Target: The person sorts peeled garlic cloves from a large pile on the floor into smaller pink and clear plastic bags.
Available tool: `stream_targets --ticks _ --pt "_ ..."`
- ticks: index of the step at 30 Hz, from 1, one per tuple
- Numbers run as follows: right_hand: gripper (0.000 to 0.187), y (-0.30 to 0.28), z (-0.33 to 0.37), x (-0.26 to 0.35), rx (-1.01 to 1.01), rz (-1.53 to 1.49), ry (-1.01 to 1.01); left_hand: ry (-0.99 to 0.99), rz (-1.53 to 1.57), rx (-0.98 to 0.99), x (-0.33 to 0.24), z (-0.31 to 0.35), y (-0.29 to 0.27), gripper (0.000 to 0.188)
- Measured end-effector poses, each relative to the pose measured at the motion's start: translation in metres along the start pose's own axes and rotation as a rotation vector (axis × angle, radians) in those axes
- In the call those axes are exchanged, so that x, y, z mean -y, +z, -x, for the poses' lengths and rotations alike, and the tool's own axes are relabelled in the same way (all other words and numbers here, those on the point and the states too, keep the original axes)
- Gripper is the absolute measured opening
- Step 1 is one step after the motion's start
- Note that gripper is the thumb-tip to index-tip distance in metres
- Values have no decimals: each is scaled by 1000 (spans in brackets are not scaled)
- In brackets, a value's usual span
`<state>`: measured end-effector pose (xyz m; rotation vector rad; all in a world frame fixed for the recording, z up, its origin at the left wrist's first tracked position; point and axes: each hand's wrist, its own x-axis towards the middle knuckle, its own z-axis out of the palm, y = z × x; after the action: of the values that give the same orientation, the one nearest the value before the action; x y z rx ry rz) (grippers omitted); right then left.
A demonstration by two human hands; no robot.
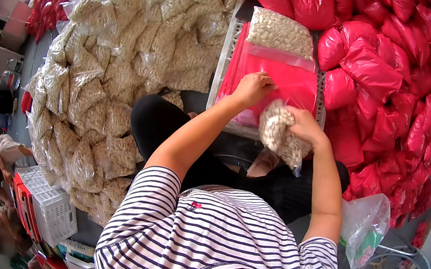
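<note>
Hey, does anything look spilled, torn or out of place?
Nothing plainly stands out: I see no spill or torn bag. The right hand holds a bag of pale pieces, too blurred to rule out small tears. The red packs are heaped loosely, but none looks burst.

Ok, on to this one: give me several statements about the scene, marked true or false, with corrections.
1. The right hand holds a clear plastic bag of pale, small pieces. True.
2. The left hand holds a metal scoop. False: it is closed at the flat red plastic sheets; whether it pinches one is unclear.
3. Plump, glossy red plastic bags are piled on the person's right. True.
4. The white perforated plastic tray stands behind the person. False: it is in front.
5. The person's top is plain black. False: it is white with dark stripes.
</note>
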<state>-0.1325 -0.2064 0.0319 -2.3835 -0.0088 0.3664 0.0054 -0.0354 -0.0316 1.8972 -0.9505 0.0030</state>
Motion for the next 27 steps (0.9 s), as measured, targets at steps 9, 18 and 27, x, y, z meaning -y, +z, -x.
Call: stream_targets --ticks 9,18,27 --pt "68 67 13 44 -682 356 17 126 -67 38 -16 -10 -28 12" --pt "20 55 -57 22 -354 519 328 309 -194 120 -29 -7 -36 7" --pt "40 41 10 -2 -979 465 146 -283 -362 -15 -32 34 -25 67"
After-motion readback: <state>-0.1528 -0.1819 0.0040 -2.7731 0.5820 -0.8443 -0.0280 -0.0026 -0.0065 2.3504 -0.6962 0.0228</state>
